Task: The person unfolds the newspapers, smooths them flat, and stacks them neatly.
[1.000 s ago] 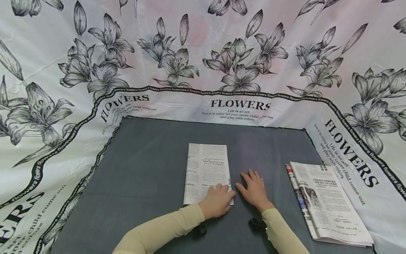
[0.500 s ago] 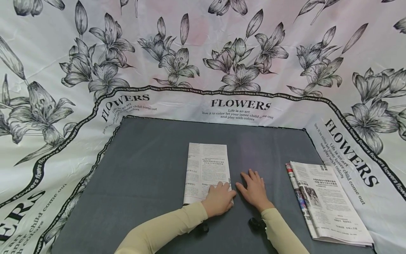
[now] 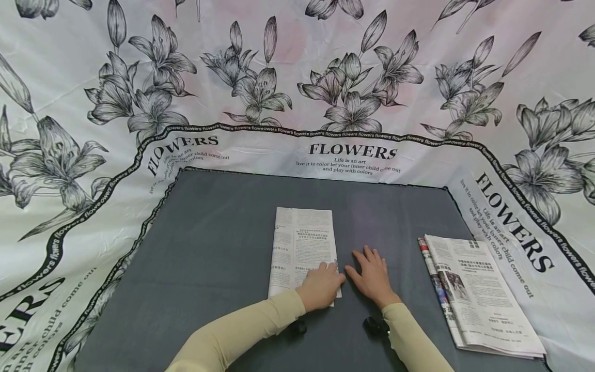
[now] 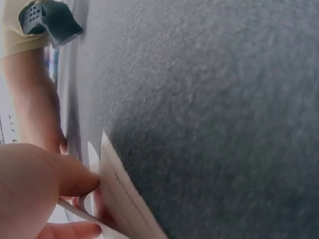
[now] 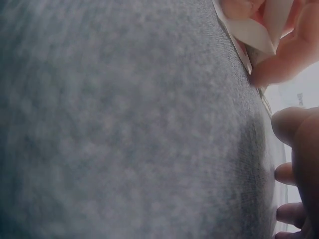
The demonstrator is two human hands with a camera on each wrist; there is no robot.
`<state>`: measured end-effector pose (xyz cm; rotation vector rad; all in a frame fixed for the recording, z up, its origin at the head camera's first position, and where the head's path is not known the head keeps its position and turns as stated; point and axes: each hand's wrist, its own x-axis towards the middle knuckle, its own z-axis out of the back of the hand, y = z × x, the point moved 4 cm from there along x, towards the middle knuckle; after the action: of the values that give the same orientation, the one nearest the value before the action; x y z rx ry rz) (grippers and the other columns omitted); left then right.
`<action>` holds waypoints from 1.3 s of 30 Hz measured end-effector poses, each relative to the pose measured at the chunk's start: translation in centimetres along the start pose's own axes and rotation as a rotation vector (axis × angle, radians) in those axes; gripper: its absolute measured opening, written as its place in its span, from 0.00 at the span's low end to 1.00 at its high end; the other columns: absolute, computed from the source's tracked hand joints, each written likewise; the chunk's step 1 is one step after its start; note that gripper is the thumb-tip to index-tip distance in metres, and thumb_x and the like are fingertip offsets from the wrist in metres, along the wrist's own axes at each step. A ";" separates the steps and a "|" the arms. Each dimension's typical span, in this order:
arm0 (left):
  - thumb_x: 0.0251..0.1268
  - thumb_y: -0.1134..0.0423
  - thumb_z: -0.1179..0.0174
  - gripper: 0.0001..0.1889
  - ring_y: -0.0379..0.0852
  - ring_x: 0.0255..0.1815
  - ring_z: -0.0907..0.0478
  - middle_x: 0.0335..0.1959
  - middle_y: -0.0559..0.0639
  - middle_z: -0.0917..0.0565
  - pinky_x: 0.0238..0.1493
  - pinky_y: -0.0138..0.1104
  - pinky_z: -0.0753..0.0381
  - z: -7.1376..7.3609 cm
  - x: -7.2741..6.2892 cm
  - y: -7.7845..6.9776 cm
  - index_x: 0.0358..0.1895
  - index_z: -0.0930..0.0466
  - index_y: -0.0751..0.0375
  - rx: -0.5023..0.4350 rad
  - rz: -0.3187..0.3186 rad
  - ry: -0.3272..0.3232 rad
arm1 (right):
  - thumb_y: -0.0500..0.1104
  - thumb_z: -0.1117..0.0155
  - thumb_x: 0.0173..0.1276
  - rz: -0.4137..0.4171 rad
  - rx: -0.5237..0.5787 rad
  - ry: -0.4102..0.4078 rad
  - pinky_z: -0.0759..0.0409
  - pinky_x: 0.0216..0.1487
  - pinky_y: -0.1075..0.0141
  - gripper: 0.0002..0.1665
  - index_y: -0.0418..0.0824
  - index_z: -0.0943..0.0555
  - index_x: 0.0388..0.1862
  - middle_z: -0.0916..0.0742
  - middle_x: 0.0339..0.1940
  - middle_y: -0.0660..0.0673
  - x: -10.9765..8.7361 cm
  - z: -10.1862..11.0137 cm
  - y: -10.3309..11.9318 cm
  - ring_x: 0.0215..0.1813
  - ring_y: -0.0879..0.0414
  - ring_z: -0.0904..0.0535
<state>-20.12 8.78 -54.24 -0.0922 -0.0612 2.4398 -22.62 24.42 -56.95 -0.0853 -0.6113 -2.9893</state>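
A folded newspaper [image 3: 302, 240] lies flat near the middle of the grey table. At its near right corner my left hand [image 3: 322, 287] grips the edge. Up close in the left wrist view, paper layers [image 4: 127, 199] stand slightly parted, and the thumb [image 4: 75, 175] and fingers pinch a sheet there. My right hand [image 3: 372, 278] rests on the table just right of the newspaper, fingers spread, holding nothing. In the right wrist view, its fingers [image 5: 286, 174] are near the lifted paper [image 5: 249, 31] and the left hand's fingertips. The underside of the corner is mostly hidden.
Another folded newspaper pile [image 3: 488, 297] with a coloured edge lies at the table's right side. The grey tabletop [image 3: 209, 248] is bordered by a white flower-printed cloth [image 3: 260, 150]. Black wrist devices [image 3: 375, 326] sit beneath the sleeves.
My left hand has shifted slightly and its fingers have curled more at the newspaper's near right corner, where a bit of paper now sticks out below. The right hand has stayed put.
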 end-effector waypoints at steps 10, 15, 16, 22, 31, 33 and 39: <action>0.62 0.48 0.30 0.20 0.41 0.35 0.30 0.38 0.47 0.21 0.30 0.31 0.28 0.1 -0.2 1.5 0.53 0.20 0.52 -0.149 -0.046 -0.045 | 0.53 0.34 0.71 0.003 0.006 -0.002 0.48 0.74 0.26 0.36 0.34 0.25 0.70 0.31 0.76 0.24 0.0 -0.1 0.0 0.78 0.23 0.42; 0.63 0.57 0.33 0.16 0.41 0.33 0.28 0.39 0.48 0.20 0.32 0.30 0.26 0.4 -0.6 1.7 0.53 0.21 0.52 -0.154 -0.061 -0.083 | 0.54 0.34 0.71 0.012 0.001 -0.012 0.46 0.73 0.25 0.36 0.34 0.25 0.70 0.31 0.76 0.24 0.1 -0.1 0.0 0.78 0.23 0.41; 0.64 0.58 0.34 0.17 0.42 0.34 0.27 0.40 0.48 0.19 0.33 0.31 0.25 0.4 -0.6 1.7 0.55 0.21 0.52 -0.163 -0.057 -0.081 | 0.54 0.34 0.71 0.012 0.000 -0.013 0.46 0.73 0.25 0.36 0.34 0.25 0.70 0.31 0.76 0.24 0.1 -0.1 0.0 0.78 0.23 0.41; 0.70 0.63 0.39 0.19 0.46 0.41 0.20 0.46 0.51 0.16 0.40 0.35 0.18 0.4 -0.8 1.4 0.63 0.21 0.50 -0.173 -0.026 -0.060 | 0.54 0.35 0.71 0.013 0.001 -0.013 0.47 0.73 0.25 0.36 0.34 0.25 0.70 0.31 0.76 0.24 0.1 -0.1 0.0 0.78 0.23 0.42; 0.72 0.66 0.41 0.10 0.41 0.39 0.15 0.39 0.48 0.13 0.39 0.30 0.17 1.7 -1.3 2.3 0.47 0.10 0.52 -0.238 -0.001 -0.172 | 0.54 0.34 0.70 0.001 0.002 -0.001 0.47 0.73 0.25 0.36 0.34 0.25 0.70 0.32 0.76 0.24 0.0 -0.1 0.0 0.78 0.23 0.42; 0.72 0.69 0.41 0.11 0.42 0.39 0.16 0.40 0.49 0.13 0.39 0.28 0.18 2.6 -1.6 3.0 0.47 0.10 0.55 -0.359 0.017 -0.210 | 0.53 0.33 0.70 0.000 0.002 0.002 0.47 0.73 0.25 0.36 0.34 0.25 0.70 0.32 0.76 0.24 0.1 -0.1 0.0 0.78 0.23 0.42; 0.63 0.80 0.45 0.18 0.42 0.36 0.20 0.45 0.55 0.11 0.38 0.28 0.24 5.7 -3.4 6.4 0.49 0.11 0.61 -0.649 0.094 -0.383 | 0.53 0.34 0.70 -0.008 -0.004 0.015 0.47 0.73 0.25 0.36 0.34 0.26 0.70 0.32 0.76 0.24 0.2 0.0 0.3 0.78 0.23 0.42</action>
<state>-22.07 1.61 -48.82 0.0896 -1.0336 2.4019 -22.81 24.18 -56.79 -0.0608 -0.6061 -2.9962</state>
